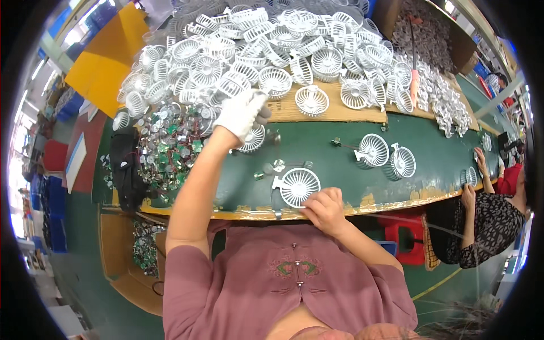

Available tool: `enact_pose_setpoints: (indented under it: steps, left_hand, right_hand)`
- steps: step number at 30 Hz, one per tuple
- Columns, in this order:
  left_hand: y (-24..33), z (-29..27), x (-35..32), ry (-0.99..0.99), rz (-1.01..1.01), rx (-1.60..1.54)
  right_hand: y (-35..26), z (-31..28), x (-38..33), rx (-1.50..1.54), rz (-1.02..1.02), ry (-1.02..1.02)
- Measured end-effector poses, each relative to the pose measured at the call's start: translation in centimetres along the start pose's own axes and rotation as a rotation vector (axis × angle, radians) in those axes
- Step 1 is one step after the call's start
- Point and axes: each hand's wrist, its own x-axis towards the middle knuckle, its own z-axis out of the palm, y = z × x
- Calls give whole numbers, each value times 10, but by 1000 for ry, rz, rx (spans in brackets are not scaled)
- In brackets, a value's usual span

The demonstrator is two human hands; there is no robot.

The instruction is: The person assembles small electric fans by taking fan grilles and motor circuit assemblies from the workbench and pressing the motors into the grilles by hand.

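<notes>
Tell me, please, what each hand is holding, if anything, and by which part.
The right hand touches the near-right rim of a white round grille, but a grip cannot be confirmed. Whether the gloved left hand holds anything cannot be told.

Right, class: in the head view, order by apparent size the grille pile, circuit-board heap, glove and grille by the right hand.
1. Grille pile
2. Circuit-board heap
3. Glove and grille: too alike to rank.
</notes>
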Motion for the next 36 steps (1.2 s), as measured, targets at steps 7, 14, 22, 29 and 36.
enact_pose_setpoints:
  steps: [7, 14, 22, 29, 36]
  left_hand:
    - [62, 3, -5, 321, 691, -260]
    - [30, -7, 2, 291, 526, -76]
    - [20, -9, -12, 652, 816, 84]
    - [20, 14, -74, 504, 663, -455]
    - [-62, 39, -115, 505, 507, -261]
  right_hand:
    - [17, 6, 21, 236, 332, 170]
    - [12, -8, 23, 110, 113, 85]
    - [-4, -14, -14, -29, -33, -34]
    - [5, -35, -8, -64, -15, -37]
    - [-6, -29, 22, 104, 49, 77]
